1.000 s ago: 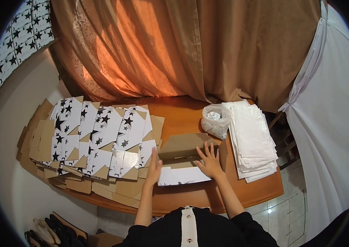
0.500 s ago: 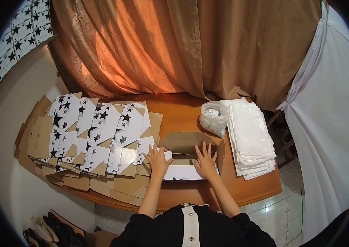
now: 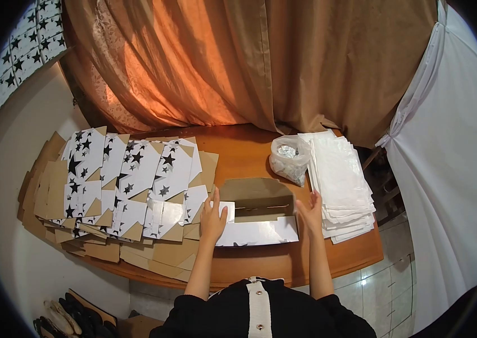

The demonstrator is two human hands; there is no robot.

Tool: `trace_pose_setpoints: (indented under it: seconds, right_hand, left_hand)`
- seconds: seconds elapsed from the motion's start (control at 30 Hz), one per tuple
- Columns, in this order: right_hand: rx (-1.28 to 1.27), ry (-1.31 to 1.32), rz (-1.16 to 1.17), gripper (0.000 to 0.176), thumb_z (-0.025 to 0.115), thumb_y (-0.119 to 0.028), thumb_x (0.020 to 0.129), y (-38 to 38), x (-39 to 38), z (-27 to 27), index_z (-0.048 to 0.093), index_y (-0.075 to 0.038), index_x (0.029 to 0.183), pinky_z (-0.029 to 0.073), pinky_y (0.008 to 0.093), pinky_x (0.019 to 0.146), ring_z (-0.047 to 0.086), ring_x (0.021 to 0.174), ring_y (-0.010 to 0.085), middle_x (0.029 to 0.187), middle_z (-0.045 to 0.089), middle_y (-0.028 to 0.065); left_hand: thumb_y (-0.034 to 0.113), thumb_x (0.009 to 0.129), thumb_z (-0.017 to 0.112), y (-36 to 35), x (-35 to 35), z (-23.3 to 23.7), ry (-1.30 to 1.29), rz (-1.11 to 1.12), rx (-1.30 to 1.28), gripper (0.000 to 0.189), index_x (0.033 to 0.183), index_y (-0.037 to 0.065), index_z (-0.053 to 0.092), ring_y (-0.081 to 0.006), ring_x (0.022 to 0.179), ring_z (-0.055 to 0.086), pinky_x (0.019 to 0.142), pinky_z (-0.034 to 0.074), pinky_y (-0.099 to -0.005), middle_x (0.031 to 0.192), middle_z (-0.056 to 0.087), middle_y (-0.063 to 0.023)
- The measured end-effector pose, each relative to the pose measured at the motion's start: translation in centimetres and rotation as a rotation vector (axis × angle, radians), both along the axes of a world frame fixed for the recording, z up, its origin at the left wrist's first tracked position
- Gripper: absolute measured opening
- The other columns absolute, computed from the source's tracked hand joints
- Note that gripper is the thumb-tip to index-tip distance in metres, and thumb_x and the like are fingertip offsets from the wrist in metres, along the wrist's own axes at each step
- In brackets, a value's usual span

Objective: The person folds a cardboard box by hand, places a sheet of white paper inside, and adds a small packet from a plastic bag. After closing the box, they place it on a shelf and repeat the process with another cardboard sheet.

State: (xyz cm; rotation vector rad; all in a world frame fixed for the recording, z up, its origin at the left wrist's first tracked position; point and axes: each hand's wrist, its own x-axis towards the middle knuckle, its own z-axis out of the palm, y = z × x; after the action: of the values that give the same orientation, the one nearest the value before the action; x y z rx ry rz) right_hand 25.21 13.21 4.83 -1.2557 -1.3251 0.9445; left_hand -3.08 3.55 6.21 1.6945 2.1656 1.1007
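A brown cardboard box (image 3: 258, 232) is sitting near the table's (image 3: 244, 152) front edge, long axis running along it, glossy white face pointing toward the person. The left hand (image 3: 214, 221) is resting loosely spread at its left end; the right hand (image 3: 311, 214), fingers parted, is standing by the other, touch unclear. Star-printed flats (image 3: 131, 174) are overlapping leftward; a wrinkled plastic bag (image 3: 289, 165) and thin white sheets (image 3: 340, 183) are lying nearer the right edge.
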Motion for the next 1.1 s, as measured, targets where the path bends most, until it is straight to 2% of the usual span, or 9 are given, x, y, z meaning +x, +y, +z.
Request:
trace_pose_setpoints:
  seconds: [0.07,0.27,0.37,0.43,0.5,0.6,0.67,0.93,1.1]
  right_hand:
    - [-0.159,-0.106,0.047,0.092,0.078,-0.019,0.065,-0.6,-2.0,1.9,0.021,0.000,0.135,0.029,0.0365,0.102,0.035,0.124,0.0288,0.134,0.033,0.0196]
    - [0.022,-0.693,0.034,0.098,0.078,-0.019,0.059,-2.3,-5.0,1.7,0.018,-0.005,0.136,0.034,0.0401,0.097,0.036,0.120,0.0374,0.134,0.033,0.0211]
    - [0.053,-0.554,0.096,0.084,0.072,-0.018,0.069,-1.5,-4.2,-0.1,0.022,-0.003,0.136,0.035,0.0389,0.096,0.037,0.121,0.0330,0.134,0.034,0.0198]
    - [0.063,-0.065,0.155,0.056,0.063,-0.019,0.080,-0.8,-3.9,-1.7,0.036,-0.001,0.125,0.037,0.0345,0.091,0.044,0.112,0.0244,0.122,0.044,0.0150]
    - [-0.055,0.177,0.180,0.041,0.058,-0.019,0.083,-0.3,-3.5,-2.4,0.041,-0.001,0.117,0.037,0.0322,0.089,0.044,0.106,0.0210,0.114,0.046,0.0122]
    - [-0.200,0.460,0.187,0.028,0.060,-0.018,0.082,-0.6,-3.5,-1.8,0.045,-0.005,0.101,0.038,0.0290,0.083,0.044,0.093,0.0167,0.097,0.046,0.0070]
    - [-0.007,-0.075,0.189,0.042,0.068,-0.021,0.075,-1.5,-3.6,-0.6,0.043,-0.006,0.106,0.038,0.0294,0.085,0.045,0.097,0.0188,0.102,0.047,0.0088]
    - [0.070,-0.483,0.188,0.071,0.073,-0.027,0.067,-1.0,-3.6,-0.2,0.038,-0.010,0.126,0.040,0.0401,0.090,0.045,0.112,0.0372,0.123,0.043,0.0240]
    - [-0.001,-0.656,0.178,0.070,0.074,-0.033,0.065,-1.1,-4.0,0.0,0.041,-0.012,0.124,0.042,0.0437,0.087,0.048,0.108,0.0421,0.127,0.038,0.0281]
  left_hand:
    - [0.022,0.086,0.050,0.2,-0.1,-0.5,0.010,0.005,-0.015,0.061,0.139,0.020,0.021,-0.0356,0.114,0.042,0.093,0.035,-0.0448,0.127,0.037,-0.0183]
    - [0.023,0.086,0.050,0.2,0.5,-0.1,0.027,0.039,-0.058,0.062,0.140,0.021,0.019,-0.0381,0.115,0.041,0.094,0.036,-0.0435,0.127,0.036,-0.0203]
    - [0.024,0.088,0.048,0.4,0.5,0.1,-0.093,0.060,0.033,0.047,0.132,0.015,0.032,-0.0366,0.114,0.042,0.093,0.036,-0.0418,0.124,0.039,-0.0201]
    - [0.025,0.089,0.047,0.7,-0.2,-1.1,-0.223,0.060,0.131,0.037,0.123,0.010,0.044,-0.0351,0.113,0.043,0.093,0.037,-0.0405,0.122,0.042,-0.0198]
    - [0.022,0.088,0.051,1.2,-1.4,-2.7,-0.576,0.027,0.206,0.020,0.092,0.003,0.054,-0.0314,0.111,0.045,0.091,0.038,-0.0372,0.113,0.048,-0.0181]
    - [0.019,0.079,0.063,0.7,-1.2,-2.5,-0.420,0.007,0.143,0.023,0.088,0.001,0.054,-0.0273,0.109,0.046,0.091,0.036,-0.0335,0.105,0.052,-0.0155]
    - [0.018,0.069,0.073,0.4,-0.7,-1.6,-0.322,-0.001,0.161,0.039,0.097,0.001,0.052,-0.0288,0.109,0.046,0.093,0.035,-0.0356,0.107,0.051,-0.0156]
    - [0.025,0.059,0.080,0.8,-1.1,-1.0,-0.251,-0.019,-0.047,0.080,0.124,0.005,0.038,-0.0333,0.113,0.044,0.093,0.039,-0.0395,0.123,0.042,-0.0176]
    - [0.023,0.061,0.079,1.0,-0.9,-1.1,-0.271,0.035,-0.143,0.077,0.123,0.004,0.038,-0.0339,0.110,0.046,0.091,0.040,-0.0393,0.119,0.046,-0.0182]
